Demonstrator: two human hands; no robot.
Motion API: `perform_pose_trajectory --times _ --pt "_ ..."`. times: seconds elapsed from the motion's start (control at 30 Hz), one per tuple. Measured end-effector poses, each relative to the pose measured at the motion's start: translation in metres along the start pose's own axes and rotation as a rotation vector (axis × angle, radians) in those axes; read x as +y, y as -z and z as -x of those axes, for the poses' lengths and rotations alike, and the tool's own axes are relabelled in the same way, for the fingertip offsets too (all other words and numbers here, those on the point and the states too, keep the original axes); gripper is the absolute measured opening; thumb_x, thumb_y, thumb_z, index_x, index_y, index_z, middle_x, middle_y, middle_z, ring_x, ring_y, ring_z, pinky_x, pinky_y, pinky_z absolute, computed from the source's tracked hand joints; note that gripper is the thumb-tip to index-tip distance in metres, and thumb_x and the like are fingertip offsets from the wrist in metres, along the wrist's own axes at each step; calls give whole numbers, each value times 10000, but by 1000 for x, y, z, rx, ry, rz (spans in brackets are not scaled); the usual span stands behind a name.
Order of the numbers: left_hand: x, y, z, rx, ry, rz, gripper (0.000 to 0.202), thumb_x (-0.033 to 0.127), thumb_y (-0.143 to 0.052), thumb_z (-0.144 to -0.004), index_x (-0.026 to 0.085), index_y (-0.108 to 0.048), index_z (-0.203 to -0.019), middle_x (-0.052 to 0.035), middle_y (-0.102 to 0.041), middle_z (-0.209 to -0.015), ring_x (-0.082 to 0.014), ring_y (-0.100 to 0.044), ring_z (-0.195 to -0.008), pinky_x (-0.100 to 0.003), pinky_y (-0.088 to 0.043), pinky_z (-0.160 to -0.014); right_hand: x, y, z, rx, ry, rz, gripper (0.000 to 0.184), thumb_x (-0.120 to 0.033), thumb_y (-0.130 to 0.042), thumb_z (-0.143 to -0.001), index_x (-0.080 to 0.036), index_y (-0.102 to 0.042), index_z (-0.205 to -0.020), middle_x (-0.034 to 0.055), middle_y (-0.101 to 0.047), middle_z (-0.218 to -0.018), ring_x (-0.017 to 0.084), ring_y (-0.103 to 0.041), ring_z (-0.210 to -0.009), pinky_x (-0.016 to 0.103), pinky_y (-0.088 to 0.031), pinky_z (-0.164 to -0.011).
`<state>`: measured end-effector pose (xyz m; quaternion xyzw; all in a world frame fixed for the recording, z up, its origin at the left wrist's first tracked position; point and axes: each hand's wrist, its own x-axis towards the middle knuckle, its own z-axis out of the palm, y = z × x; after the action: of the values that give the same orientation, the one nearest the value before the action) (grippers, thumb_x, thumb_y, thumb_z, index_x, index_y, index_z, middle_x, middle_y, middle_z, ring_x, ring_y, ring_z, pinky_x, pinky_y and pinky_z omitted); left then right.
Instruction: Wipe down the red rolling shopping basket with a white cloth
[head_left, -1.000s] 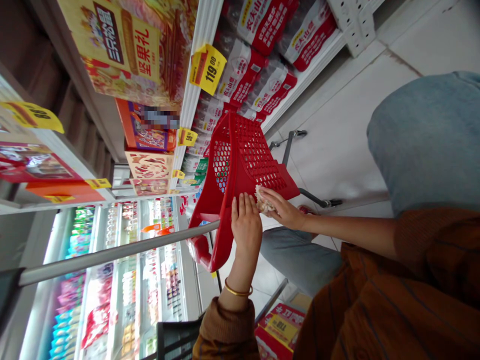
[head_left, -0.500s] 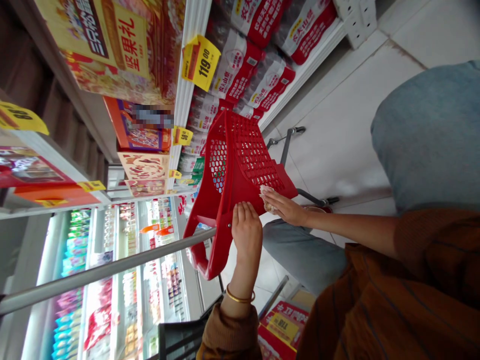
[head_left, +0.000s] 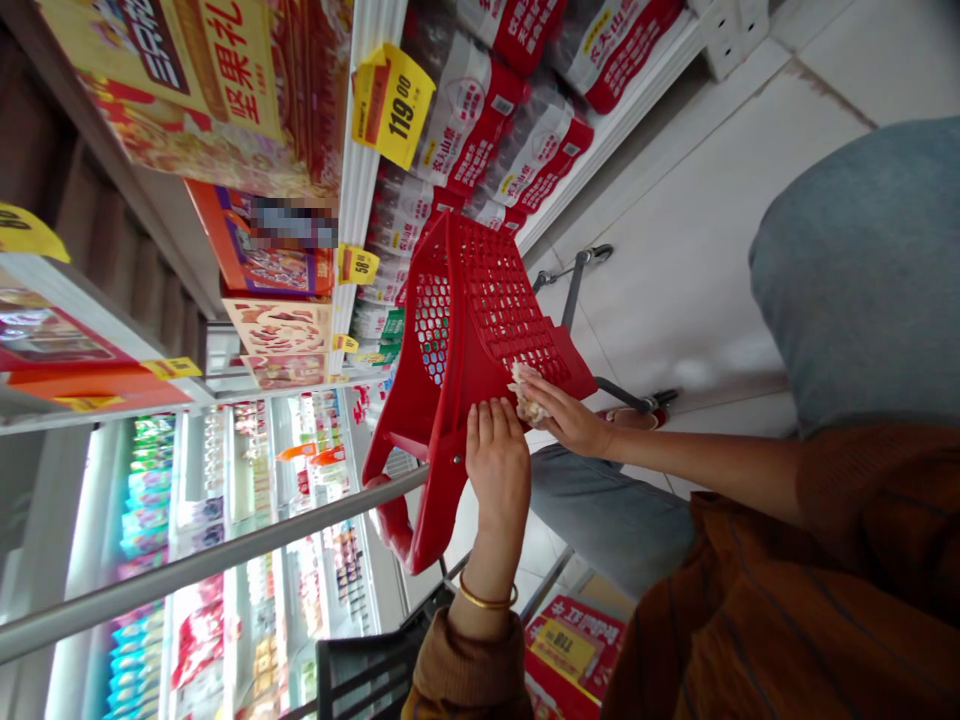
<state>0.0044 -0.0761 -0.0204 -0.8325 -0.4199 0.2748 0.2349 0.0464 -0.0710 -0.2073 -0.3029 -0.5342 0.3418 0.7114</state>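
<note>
A red plastic shopping basket (head_left: 487, 345) on a wheeled frame stands before me, its sides pierced with holes. My left hand (head_left: 498, 455), a gold bracelet on its wrist, lies flat on the solid red panel near the handle joint, fingers stretched out and thumb hidden. Just beside it, my right hand (head_left: 568, 415) presses a crumpled whitish cloth (head_left: 529, 398) against the same panel. Its fingers are bent over the cloth. From the basket a grey metal handle bar (head_left: 225, 535) runs off to the left of the picture.
The view is turned sideways. Shelves along the top hold bottled water (head_left: 465, 110), snack boxes (head_left: 277, 240) and yellow price tags (head_left: 394, 105). A lit cooler (head_left: 247, 560) stands beyond. Near my left arm are a black crate (head_left: 367, 660) and a red carton (head_left: 574, 650). Tiled floor (head_left: 675, 270) shows at right.
My right hand has slid the cloth a little along the panel, closer to my left hand's fingertips. My left hand stays on the basket. The view has shifted slightly.
</note>
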Motion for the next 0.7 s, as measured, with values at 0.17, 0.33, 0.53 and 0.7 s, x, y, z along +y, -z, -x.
perform_pose_trajectory --times 0.17,0.33,0.53,0.7 --pt "5 -12 -8 16 60 23 461 94 -341 -936 16 -454 -1376 -221 -458 -1432 -295 -386 -1377 -493 -293 -1172 -9 -11 -11 18 18 -9 624 -230 -390 -990 -262 -85 -1534 80 -160 -1602 226 -137 -1477 507 -217 -1204" --pt "5 -15 -7 -16 57 -2 455 90 -344 -933 21 -474 -1364 -222 -471 -1418 -291 -410 -1362 -488 -303 -1165 9 -3 1 -38 21 23 599 -223 -370 -993 -240 -109 -1532 84 -174 -1599 235 -120 -1478 523 -208 -1200" --pt "9 -13 -9 -86 58 -131 427 125 -382 -948 -8 -491 -1339 -233 -462 -1420 -294 -425 -1352 -461 -314 -1160 28 7 15 -97 45 49 607 -162 -346 -984 -243 -100 -1533 67 -153 -1605 237 -112 -1479 522 -219 -1196" --pt "12 -16 -7 -81 72 -140 431 124 -360 -957 -11 -475 -1350 -234 -441 -1435 -297 -403 -1366 -471 -296 -1168 45 12 32 -119 66 99 639 -101 -325 -967 -244 -68 -1534 61 -136 -1609 224 -94 -1481 512 -225 -1196"
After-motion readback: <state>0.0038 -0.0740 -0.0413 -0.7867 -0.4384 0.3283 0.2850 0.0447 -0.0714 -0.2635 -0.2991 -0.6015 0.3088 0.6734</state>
